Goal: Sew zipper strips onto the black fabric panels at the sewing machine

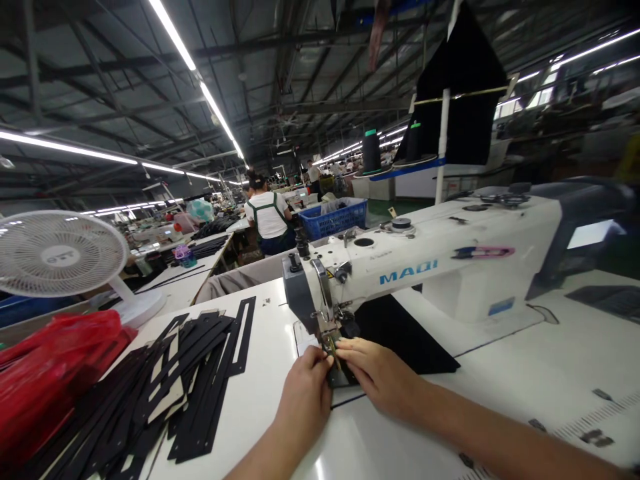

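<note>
Both my hands are at the needle area of a white sewing machine (400, 263) marked MAQI. My left hand (306, 390) has its fingers bent and closed at the front edge of a black fabric piece (400, 333), just left of the presser foot (330, 333). My right hand (383, 377) lies over the same fabric from the right, its fingers stretched toward the foot. A narrow brass-coloured part shows between my fingertips. The fabric spreads under the machine arm to the right. The needle point and the fabric under my fingers are hidden.
Left on the table lies a heap of black strips and frame-shaped pieces (200, 360), beside a red plastic bag (60, 373) and a white fan (65, 257). Thread cones (371, 153) stand on a rack behind. Beyond are a blue crate (335, 219) and a person (270, 217) facing away.
</note>
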A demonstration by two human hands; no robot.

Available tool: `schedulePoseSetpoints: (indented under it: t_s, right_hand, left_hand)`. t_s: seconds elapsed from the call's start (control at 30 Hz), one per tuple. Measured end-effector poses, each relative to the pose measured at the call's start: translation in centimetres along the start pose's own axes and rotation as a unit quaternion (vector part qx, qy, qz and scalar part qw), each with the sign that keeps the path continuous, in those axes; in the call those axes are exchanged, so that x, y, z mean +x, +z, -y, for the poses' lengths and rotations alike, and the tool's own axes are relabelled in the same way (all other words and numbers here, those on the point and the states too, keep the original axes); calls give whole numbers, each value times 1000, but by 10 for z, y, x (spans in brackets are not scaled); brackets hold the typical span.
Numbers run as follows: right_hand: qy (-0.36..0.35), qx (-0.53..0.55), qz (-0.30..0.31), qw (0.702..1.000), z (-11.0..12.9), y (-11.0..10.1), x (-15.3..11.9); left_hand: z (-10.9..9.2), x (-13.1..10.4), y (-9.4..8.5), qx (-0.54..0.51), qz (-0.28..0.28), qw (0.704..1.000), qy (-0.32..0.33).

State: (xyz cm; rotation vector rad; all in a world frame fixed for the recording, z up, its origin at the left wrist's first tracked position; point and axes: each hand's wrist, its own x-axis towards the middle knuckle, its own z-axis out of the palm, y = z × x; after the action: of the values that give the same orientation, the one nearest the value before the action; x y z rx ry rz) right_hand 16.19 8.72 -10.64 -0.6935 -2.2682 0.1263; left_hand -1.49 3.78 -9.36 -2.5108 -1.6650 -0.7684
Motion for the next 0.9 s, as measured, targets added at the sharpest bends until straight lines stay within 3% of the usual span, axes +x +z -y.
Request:
schedulePoseSetpoints:
  t_s: [0.07, 0.17, 0.27, 0.4, 0.5, 0.67, 0.77, 0.83, 0.9]
  right_hand:
    - [64, -109, -29, 992, -14, -12, -8]
    - [265, -256, 13, 930, -39, -39, -21]
    - [382, -250, 91, 885, -50, -61, -28]
    - [317, -308, 86, 893, -42, -71, -26]
    - [267, -360, 102, 888, -41, -70, -25]
    - [283, -354, 133, 881, -57, -70, -32]
    - [269, -371, 119, 881, -52, -69, -26]
    - [220, -374, 97, 896, -36, -63, -18]
    - [113, -313, 74, 940, -12, -52, -11]
  left_hand:
    - [-3, -3, -4, 28, -25, 998, -46]
    - [-9, -7, -9, 44, -37, 993, -105]
    - [-14, -11, -11, -12, -52, 997, -49]
    - [-18, -12, -12, -15, -25, 998, 57]
    - [-20, -12, -12, 31, -12, 997, 67]
    - [-22, -14, -12, 51, -39, 995, 73]
    - [-23, -16, -11, 60, -45, 995, 71]
    - [-24, -16, -9, 66, -46, 995, 66]
    - [-25, -17, -9, 69, -50, 994, 68]
